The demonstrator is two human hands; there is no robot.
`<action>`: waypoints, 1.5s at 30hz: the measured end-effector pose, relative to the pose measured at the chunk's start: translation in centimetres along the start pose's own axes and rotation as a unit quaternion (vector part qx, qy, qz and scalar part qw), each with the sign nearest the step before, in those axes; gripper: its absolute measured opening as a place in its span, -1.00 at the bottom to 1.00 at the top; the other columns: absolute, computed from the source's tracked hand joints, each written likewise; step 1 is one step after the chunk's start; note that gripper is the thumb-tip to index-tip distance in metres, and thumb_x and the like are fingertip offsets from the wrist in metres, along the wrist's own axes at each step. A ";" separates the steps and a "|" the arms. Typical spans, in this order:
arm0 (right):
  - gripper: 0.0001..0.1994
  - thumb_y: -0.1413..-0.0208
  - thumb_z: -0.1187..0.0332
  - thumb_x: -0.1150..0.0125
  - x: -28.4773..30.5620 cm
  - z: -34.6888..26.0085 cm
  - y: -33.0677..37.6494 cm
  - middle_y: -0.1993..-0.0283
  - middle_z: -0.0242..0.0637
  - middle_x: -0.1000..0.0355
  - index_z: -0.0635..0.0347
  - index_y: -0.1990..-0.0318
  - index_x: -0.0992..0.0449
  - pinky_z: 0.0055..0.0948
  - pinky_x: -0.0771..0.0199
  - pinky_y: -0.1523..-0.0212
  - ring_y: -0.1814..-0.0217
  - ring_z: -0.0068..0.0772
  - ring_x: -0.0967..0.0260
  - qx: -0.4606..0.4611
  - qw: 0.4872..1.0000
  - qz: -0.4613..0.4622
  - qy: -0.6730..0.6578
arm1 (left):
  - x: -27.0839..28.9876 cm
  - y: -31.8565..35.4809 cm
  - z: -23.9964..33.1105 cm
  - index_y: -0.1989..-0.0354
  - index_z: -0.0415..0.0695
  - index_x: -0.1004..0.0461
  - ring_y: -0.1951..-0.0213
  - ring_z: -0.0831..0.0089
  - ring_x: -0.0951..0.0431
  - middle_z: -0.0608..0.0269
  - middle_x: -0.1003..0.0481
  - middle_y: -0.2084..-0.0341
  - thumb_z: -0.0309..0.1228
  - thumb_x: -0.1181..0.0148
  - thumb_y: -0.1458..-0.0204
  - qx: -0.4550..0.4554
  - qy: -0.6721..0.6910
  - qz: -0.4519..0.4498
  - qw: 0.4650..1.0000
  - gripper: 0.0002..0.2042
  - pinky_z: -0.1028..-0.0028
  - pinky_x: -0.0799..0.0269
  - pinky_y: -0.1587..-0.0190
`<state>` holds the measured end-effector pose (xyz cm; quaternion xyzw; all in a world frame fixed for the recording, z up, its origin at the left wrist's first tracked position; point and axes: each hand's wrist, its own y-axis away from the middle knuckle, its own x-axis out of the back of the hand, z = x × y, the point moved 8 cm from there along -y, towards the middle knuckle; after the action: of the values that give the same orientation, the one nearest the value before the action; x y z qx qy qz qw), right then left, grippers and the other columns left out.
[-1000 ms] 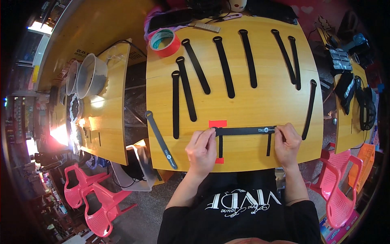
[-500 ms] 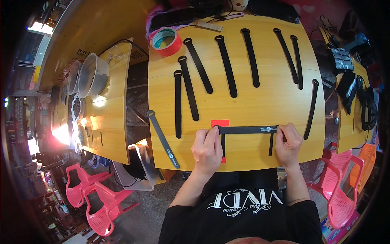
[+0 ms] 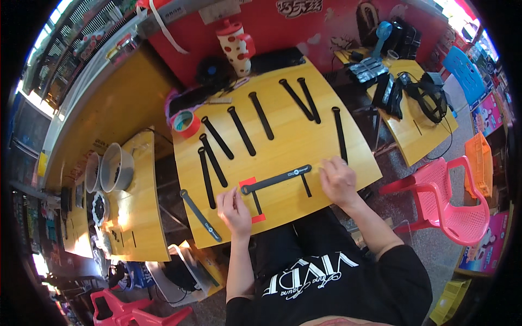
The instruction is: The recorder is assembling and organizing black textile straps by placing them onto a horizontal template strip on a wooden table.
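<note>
A dark hook-and-loop cable strap (image 3: 277,179) with a slotted round end and a pale printed mark lies across red tape (image 3: 247,182) near the table's front edge. My left hand (image 3: 235,212) is just left of its slotted end, fingers loosely bent and apart, apparently not touching it. To the right of the strap's other end is my right hand (image 3: 338,182), empty, with half-curled fingers apart. Short black strips (image 3: 307,186) extend below the strap. Another grey strap (image 3: 200,214) lies to the left, printed side up. Several black straps (image 3: 241,130) are spread in a row farther back.
A red tape roll (image 3: 186,124) sits at the table's back left, near a spotted tumbler (image 3: 236,49). Side tables hold clear tubs (image 3: 117,168) on the left and a black headset-like strap harness (image 3: 429,100) on the right. A pink chair (image 3: 440,201) stands at right.
The right hand has let go of the strap's printed end and moved off to the right. The left hand has drawn slightly away from the slotted end. The view has shifted and turned.
</note>
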<state>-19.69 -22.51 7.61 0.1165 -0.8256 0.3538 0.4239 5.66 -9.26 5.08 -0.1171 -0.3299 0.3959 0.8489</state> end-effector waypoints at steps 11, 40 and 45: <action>-0.84 0.09 0.38 -0.28 1.6 6.3 3.6 0.31 -0.15 -0.31 0.25 0.40 -0.45 -0.27 -0.46 0.34 0.26 -0.09 -0.38 -0.097 0.976 0.027 0.195 | -1.0 6.1 10.3 0.30 -0.29 -0.54 0.52 0.40 -0.43 0.13 -0.42 0.45 -0.64 -0.19 -0.03 -0.054 0.111 -0.092 0.988 -0.93 0.50 -0.35 0.49; -0.96 -0.14 0.62 -0.08 7.9 -1.1 5.9 0.44 -0.25 -0.37 0.33 0.33 -0.44 -0.57 -0.39 0.45 0.44 -0.49 -0.41 -0.103 0.924 -0.087 -0.358 | 1.5 6.4 8.1 0.17 -0.28 -0.56 0.32 0.50 -0.49 0.20 -0.49 0.37 -0.67 -0.13 -0.05 0.097 0.278 -0.360 0.885 -0.82 0.58 -0.45 0.35; -0.90 -0.26 0.49 -0.03 1.0 0.3 6.0 0.40 -0.43 -0.37 0.30 0.30 -0.45 -0.68 -0.40 0.41 0.42 -0.67 -0.35 -0.267 0.815 -0.067 -0.510 | 1.8 5.6 3.1 0.08 -0.25 -0.57 0.38 0.58 -0.42 0.26 -0.43 0.38 -0.67 -0.10 -0.09 0.197 0.314 -0.219 0.903 -0.76 0.66 -0.39 0.39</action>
<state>-23.43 -18.27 5.42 0.2174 -0.9757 -0.0193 -0.0207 1.14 -4.39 5.71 0.0097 0.0213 0.2002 0.9795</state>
